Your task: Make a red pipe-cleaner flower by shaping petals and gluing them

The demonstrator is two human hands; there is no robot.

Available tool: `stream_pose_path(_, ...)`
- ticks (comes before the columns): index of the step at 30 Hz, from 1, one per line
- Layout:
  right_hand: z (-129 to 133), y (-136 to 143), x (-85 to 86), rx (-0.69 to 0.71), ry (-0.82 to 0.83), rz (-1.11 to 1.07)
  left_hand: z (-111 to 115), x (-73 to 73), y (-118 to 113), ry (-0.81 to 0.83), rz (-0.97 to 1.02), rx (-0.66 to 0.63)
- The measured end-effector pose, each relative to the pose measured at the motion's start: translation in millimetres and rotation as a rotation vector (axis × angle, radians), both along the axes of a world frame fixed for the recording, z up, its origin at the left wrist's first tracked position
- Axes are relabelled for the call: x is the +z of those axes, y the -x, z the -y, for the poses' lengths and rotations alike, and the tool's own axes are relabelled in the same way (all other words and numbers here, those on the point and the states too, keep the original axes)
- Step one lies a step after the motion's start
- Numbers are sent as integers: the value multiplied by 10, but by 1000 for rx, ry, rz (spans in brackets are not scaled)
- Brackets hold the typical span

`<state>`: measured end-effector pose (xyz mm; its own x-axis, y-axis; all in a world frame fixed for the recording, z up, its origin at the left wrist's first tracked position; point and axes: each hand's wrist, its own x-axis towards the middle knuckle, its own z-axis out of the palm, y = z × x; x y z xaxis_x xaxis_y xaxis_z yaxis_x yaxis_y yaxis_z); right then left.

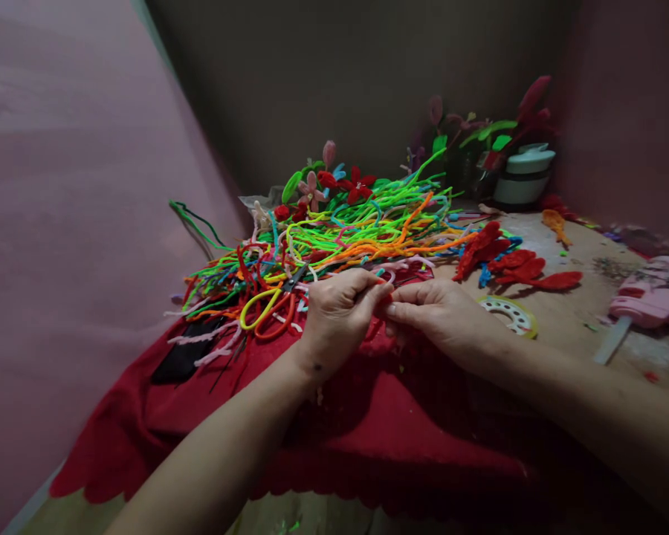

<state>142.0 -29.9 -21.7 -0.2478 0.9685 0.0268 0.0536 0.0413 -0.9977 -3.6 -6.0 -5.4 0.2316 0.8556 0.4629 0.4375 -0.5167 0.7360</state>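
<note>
Left hand (339,306) and right hand (443,316) obscure a seemingly red piece (386,300).

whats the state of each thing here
left hand, pinching red piece
right hand, pinching it too
red piece, mostly hidden
fuzzy stems, heaped and tangled
scissors, lying, blades unclear
tape roll, lying flat
red petals, loosely piled
pink tool, lying down
container, upright
red cloth, hanging down
</note>
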Motion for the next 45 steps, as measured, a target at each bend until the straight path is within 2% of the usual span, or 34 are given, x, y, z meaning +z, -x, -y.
stream_pose_path(5,-12,-8,-1,4,25,-63,-17,62,5,316,134,-109)
stream_pose_path(11,-17,9,-2,-28,-62,-57,-20,108,13,324,133,-116)
stream_pose_path(17,-5,16,24,-55,-19,-92,-29,52,7,416,219,-156)
stream_pose_path(23,-15,-27,28,-99,-32,-67,-67,33,2,342,206,-173)
stream_pose_path(26,-11,-31,41,-115,-43,-48,-99,49,33,348,192,-235)
stream_pose_path(30,-1,-36,55,-72,-29,-23,-128,62,97,360,134,-367)
stream_pose_path(32,-7,-41,43,-47,-38,-9,-127,65,117,371,105,-388)
stream_pose_path(35,-25,-46,6,-28,-58,12,-115,73,122,363,96,-370)
stream_pose_path(42,-58,-51,-53,64,48,-50,-101,84,101,354,76,-308)
stream_pose_path(45,-67,-53,-60,37,24,-11,-104,39,80,212,9,-259)
